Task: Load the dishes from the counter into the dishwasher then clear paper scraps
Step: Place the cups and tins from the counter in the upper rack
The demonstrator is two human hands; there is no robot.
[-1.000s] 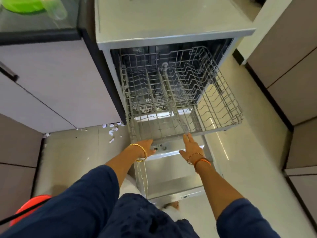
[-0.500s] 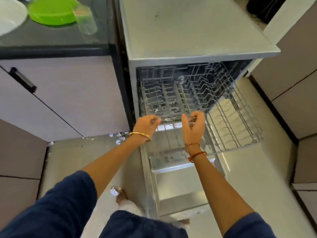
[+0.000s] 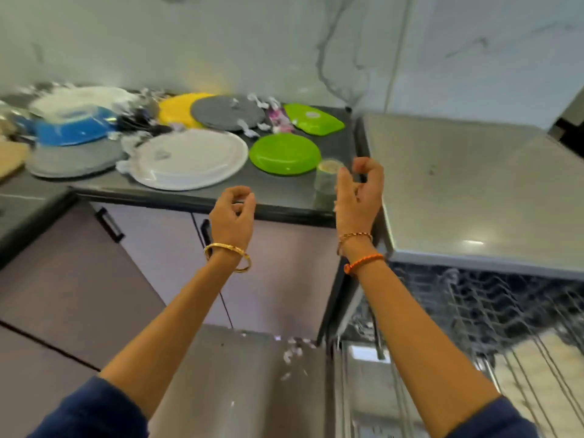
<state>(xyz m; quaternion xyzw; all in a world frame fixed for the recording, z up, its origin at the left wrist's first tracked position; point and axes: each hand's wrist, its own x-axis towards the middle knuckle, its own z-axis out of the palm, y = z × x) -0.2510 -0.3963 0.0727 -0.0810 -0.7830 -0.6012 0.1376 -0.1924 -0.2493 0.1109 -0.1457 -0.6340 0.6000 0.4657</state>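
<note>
- The dishes sit crowded on the dark grey stone counter (image 3: 284,197), none of them in the machine yet; nearest us lie a round lime-green plastic plate (image 3: 284,154) and, touching its right rim, a small clear drinking glass (image 3: 327,178) standing upright close to the counter's front edge
- Left of the green plate rests a large white oval platter (image 3: 189,158); behind it a flat grey round plate (image 3: 227,112) overlaps a yellow round plate (image 3: 178,109), and a lime-green rectangular dish (image 3: 313,120) lies at the back right; a blue bowl (image 3: 74,128) sits on a stack of pale grey plates (image 3: 72,161) at the far left
- White paper scraps (image 3: 252,129) are strewn among the plates, and more of them lie on the floor by the cabinet; we judge they wait until the loading is finished
- Our left hand (image 3: 232,216) is raised before the counter edge, fingers loosely curled, holding nothing; our right hand (image 3: 358,191) is likewise lifted and bare, fingers loosely bent just beside the glass, which we judge to be the first pick since it stands closest
- The stainless steel dishwasher (image 3: 474,191) stands directly right of the counter; its wire upper rack (image 3: 493,314) is drawn out and bare, which we take as readiness to receive the dishes by a short carry
</note>
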